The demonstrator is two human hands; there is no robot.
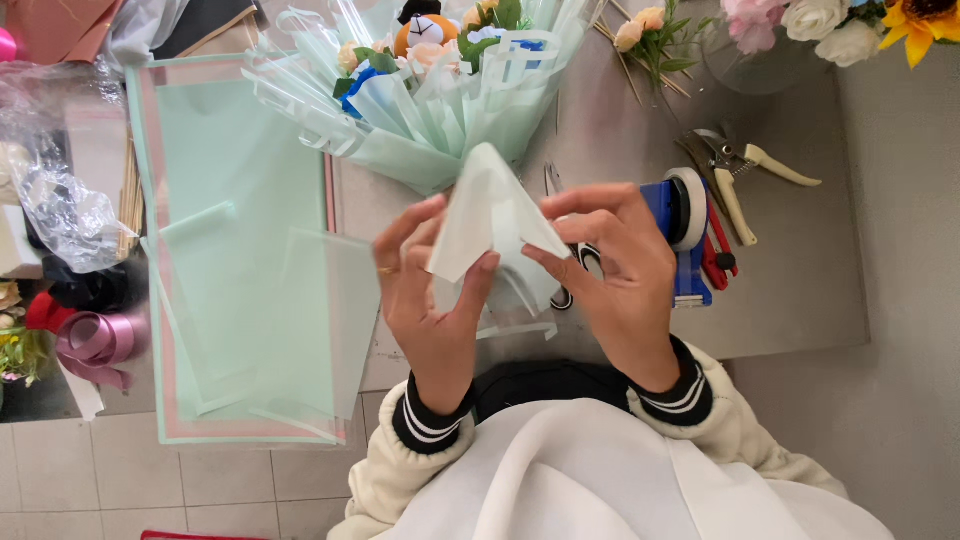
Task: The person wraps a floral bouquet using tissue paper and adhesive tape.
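Above the grey worktable (800,290), just in front of the chest, both hands pinch one pale green translucent sheet (487,215) that is folded into a peaked shape; the left hand (430,290) has thumb and fingers closed on its lower left corner, and the right hand (615,265) has thumb and fingertips closed on the lower right edge, so neither hand is open. To fold it well, in my judgement, the two edges want to be lined up before the crease is pressed, the grip kept light so the thin film does not wrinkle, and the point kept centred between the hands. Counted: one bouquet (430,90) wrapped in the same green film lies just beyond the hands, with one small orange plush figure (425,30) in it; one stack of flat green sheets (250,300) lies to the left, its number I cannot tell; one blue tape dispenser (680,230) sits by the right hand; one pair of scissors (560,240) is partly hidden under the hands; one pair of pruning shears (735,175) lies further right; one coil of pink ribbon (95,340) rests at the left edge; one sunflower (925,25) shows top right
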